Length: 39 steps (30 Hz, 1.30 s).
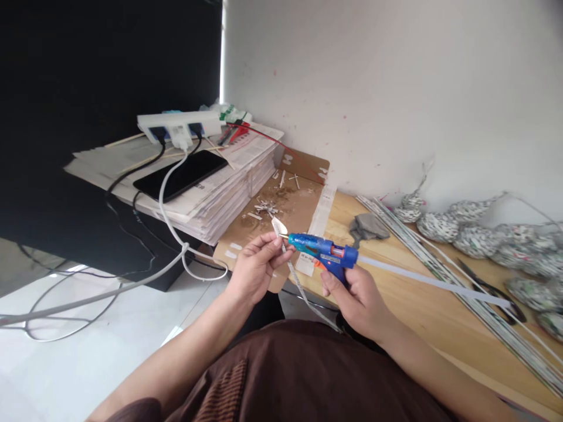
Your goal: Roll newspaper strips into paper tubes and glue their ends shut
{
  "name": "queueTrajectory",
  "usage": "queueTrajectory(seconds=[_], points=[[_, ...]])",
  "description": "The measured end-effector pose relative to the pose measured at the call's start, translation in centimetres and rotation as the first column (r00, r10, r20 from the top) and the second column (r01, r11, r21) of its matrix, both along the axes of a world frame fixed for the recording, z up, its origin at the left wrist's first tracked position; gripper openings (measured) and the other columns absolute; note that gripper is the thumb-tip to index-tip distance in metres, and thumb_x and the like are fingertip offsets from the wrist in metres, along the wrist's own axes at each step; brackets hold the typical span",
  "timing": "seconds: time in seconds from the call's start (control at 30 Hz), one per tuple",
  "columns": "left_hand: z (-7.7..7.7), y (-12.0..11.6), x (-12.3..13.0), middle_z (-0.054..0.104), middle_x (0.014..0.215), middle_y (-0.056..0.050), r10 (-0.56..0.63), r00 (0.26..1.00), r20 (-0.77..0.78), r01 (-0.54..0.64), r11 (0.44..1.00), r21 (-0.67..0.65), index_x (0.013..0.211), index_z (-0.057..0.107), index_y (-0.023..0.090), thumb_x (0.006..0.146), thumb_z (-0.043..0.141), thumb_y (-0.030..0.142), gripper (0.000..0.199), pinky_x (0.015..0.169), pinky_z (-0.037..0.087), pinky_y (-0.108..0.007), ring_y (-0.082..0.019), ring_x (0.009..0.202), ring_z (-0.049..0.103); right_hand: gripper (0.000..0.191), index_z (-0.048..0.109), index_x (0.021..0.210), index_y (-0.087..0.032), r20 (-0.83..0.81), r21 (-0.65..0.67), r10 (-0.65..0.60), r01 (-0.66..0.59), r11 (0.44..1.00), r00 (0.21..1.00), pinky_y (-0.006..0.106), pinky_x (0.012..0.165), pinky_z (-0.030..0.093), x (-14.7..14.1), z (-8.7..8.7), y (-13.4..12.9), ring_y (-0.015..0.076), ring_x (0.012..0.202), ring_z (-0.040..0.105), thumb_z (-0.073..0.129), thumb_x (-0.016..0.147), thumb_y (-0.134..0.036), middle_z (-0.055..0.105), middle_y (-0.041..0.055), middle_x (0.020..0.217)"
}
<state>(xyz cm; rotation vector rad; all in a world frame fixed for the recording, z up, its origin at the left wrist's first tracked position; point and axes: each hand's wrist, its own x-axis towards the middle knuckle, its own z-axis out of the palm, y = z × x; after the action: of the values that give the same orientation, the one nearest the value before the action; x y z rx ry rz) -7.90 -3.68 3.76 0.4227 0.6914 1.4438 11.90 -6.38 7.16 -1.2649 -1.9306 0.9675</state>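
My right hand (358, 299) is wrapped round the grip of a blue hot glue gun (323, 251), its nozzle pointing left. A long whitish glue stick (422, 278) sticks out of the gun's back end. Pinched in my left hand (261, 261) is a thin strip of rolled paper (303, 293), which hangs down towards my lap. A small pale flap of paper (278, 226) stands up beyond those fingertips. The nozzle meets the paper at my left fingertips; whether glue is coming out is too small to tell.
A newspaper stack (229, 211) bears a phone (185, 174) and a power strip (180, 126) with cables. Cardboard (299, 205) with paper scraps lies beside it. On the wooden table (396, 305) are long paper rods (440, 275), scissors (488, 287), a grey cloth (368, 227) and several woven paper gourds (440, 225).
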Motion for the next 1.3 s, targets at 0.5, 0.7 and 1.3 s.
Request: queueTrajectory(seconds=[0.5,0.7,1.3], points=[[-0.1,0.0,0.1,0.071,0.082,-0.005,-0.012,1.000,-0.018,0.012,0.999,-0.038,0.085,0.068,0.012,0.073,0.075,0.017,0.015,0.074,0.059,-0.023,-0.017,0.080,0.071,0.022,0.059,0.096,-0.019,-0.022,-0.022,-0.004,0.003,1.000,1.000,0.027,0.059,0.046,0.0,-0.3,0.4,0.0158,0.061,0.056,0.048,0.094,-0.038,0.058,0.0013,0.066],[0.0,0.0,0.1,0.071,0.080,-0.004,-0.021,1.000,-0.019,0.021,0.999,-0.032,0.084,0.067,0.012,0.074,0.073,0.016,0.013,0.072,0.058,-0.021,-0.016,0.078,0.071,0.023,0.058,0.098,-0.018,-0.077,-0.068,0.008,-0.013,0.998,0.997,0.025,0.060,0.048,-0.4,-0.2,0.5,0.0145,0.062,0.055,0.048,0.094,-0.039,0.058,0.0012,0.070],[-0.2,0.2,-0.2,0.067,0.075,-0.003,0.024,1.000,-0.008,-0.025,0.997,-0.067,0.083,0.067,0.013,0.073,0.075,0.016,0.013,0.075,0.058,-0.022,-0.020,0.085,0.071,0.030,0.057,0.103,-0.016,-0.073,-0.015,-0.070,0.069,0.997,0.995,0.026,0.062,0.046,0.1,-0.3,1.9,0.0143,0.062,0.056,0.048,0.094,-0.043,0.058,0.0006,0.068]])
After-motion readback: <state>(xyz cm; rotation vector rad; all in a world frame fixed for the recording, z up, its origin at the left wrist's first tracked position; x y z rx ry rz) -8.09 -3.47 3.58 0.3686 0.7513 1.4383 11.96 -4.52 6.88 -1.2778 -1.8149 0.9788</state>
